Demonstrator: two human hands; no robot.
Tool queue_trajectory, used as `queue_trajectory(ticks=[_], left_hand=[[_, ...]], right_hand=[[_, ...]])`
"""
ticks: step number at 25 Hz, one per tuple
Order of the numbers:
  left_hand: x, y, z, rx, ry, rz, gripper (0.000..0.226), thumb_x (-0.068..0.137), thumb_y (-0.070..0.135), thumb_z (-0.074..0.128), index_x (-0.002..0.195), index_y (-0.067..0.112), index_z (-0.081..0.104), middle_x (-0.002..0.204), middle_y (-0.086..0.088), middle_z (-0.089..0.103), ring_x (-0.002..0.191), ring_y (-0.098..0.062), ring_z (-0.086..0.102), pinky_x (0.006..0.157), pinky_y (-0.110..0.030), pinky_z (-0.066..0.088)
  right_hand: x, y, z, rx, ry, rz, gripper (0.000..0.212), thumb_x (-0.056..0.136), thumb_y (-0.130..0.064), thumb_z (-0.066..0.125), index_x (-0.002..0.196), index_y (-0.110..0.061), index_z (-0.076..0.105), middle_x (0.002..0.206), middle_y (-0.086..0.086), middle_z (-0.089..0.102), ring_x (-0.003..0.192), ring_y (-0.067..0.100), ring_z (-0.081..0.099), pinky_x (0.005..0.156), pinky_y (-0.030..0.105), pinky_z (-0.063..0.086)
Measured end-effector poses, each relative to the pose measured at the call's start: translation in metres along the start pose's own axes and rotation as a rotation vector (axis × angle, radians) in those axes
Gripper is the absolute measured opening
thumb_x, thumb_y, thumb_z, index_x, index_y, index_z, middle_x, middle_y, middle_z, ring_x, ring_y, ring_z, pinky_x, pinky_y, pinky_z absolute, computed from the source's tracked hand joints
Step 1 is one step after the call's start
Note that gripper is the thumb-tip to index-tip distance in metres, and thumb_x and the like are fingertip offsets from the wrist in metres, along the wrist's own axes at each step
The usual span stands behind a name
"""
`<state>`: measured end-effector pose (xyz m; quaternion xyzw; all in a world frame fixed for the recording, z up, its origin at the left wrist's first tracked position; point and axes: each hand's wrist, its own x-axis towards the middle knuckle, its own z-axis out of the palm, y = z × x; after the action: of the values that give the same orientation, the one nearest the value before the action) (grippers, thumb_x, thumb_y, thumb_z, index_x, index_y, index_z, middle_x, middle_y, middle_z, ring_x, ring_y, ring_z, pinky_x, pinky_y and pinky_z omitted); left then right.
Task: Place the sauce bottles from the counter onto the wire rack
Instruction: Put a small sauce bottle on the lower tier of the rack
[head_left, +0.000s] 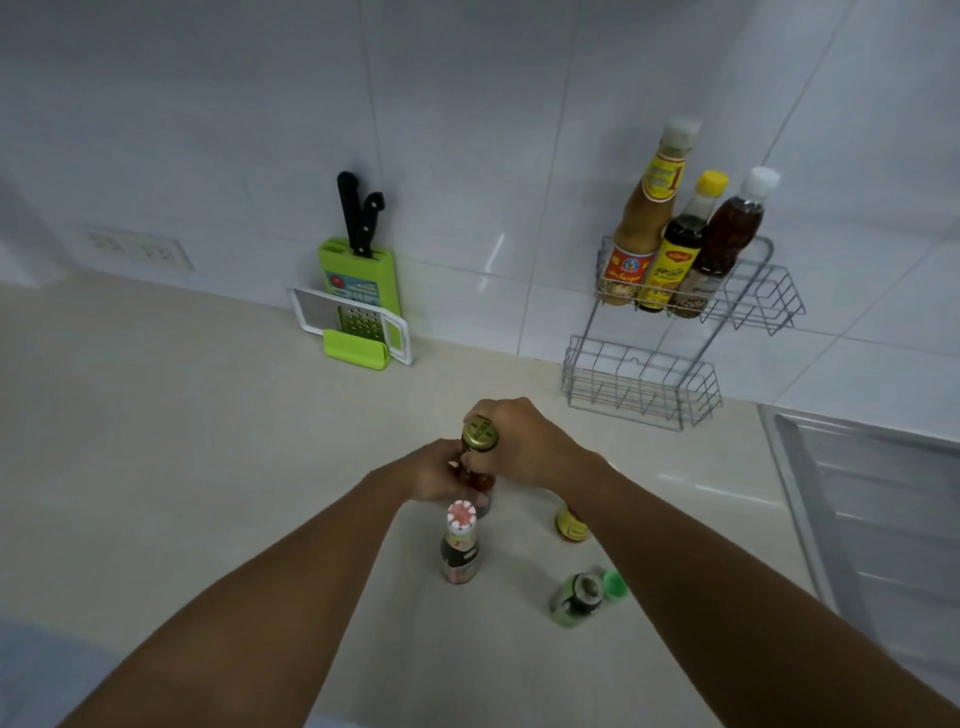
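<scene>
A dark red bottle with a gold cap (480, 435) stands on the pale counter (156, 441). My right hand (524, 444) grips its neck just under the cap, and my left hand (434, 470) holds its body from the left. In front of it stand a bottle with a red-and-white cap (460, 545), a yellow-labelled jar (570, 525) partly hidden by my right forearm, and a green-capped bottle (579, 597). The two-tier wire rack (644, 384) hangs on the tiled wall at right. Its upper shelf carries three bottles (675, 244); the lower shelf holds nothing.
A green knife block with two black-handled knives (358, 260) and a grater (358, 322) lean against the wall at the back. A metal sink (872, 499) lies at the right. A wall socket (140, 249) sits at the far left.
</scene>
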<state>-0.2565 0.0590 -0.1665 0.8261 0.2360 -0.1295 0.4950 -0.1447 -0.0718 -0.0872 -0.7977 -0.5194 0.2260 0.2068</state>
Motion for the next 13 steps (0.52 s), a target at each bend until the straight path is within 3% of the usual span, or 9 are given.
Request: queue_trajectory(ticks=[2,4,6,10,13], left_hand=[[0.004,-0.006,0.008,-0.019,0.038,0.024,0.037,0.067,0.025,0.089,0.099,0.026,0.07,0.105,-0.003,0.075,0.101,-0.021,0.07,0.095,-0.044,0.056],[0.003,-0.006,0.012,-0.041,0.073,0.075,0.033,0.066,0.031,0.085,0.093,0.041,0.067,0.095,0.013,0.074,0.09,-0.004,0.069,0.084,-0.035,0.057],[0.001,0.003,0.009,-0.099,0.115,0.144,0.031,0.064,0.032,0.079,0.087,0.047,0.065,0.088,0.018,0.073,0.082,0.001,0.067,0.078,-0.028,0.055],[0.001,0.054,-0.019,-0.177,0.269,0.287,0.02,0.057,0.026,0.071,0.075,0.03,0.065,0.069,0.008,0.067,0.066,-0.011,0.062,0.069,-0.035,0.052],[-0.002,0.106,-0.043,-0.176,0.27,0.391,0.017,0.051,0.022,0.07,0.067,0.018,0.063,0.061,0.003,0.064,0.06,-0.016,0.062,0.061,-0.037,0.051]], right_hand=[[0.0,0.001,0.002,0.013,0.024,0.012,0.029,0.077,-0.023,0.081,0.103,-0.014,0.071,0.1,0.005,0.073,0.092,0.022,0.068,0.079,0.036,0.059],[-0.002,0.004,-0.002,0.069,0.053,0.031,0.025,0.078,-0.022,0.082,0.1,-0.015,0.072,0.098,0.005,0.073,0.088,0.02,0.068,0.074,0.031,0.057],[-0.007,0.005,-0.018,0.154,0.1,0.026,0.025,0.079,-0.024,0.083,0.1,-0.016,0.072,0.096,0.003,0.074,0.082,0.017,0.068,0.071,0.027,0.056],[-0.013,-0.011,-0.071,0.088,0.245,-0.076,0.03,0.08,-0.041,0.074,0.103,-0.022,0.068,0.093,-0.005,0.071,0.084,0.011,0.067,0.07,0.029,0.057],[-0.015,-0.026,-0.112,-0.104,0.328,-0.1,0.045,0.089,-0.062,0.041,0.1,-0.021,0.055,0.089,0.003,0.066,0.08,0.023,0.064,0.068,0.04,0.054]])
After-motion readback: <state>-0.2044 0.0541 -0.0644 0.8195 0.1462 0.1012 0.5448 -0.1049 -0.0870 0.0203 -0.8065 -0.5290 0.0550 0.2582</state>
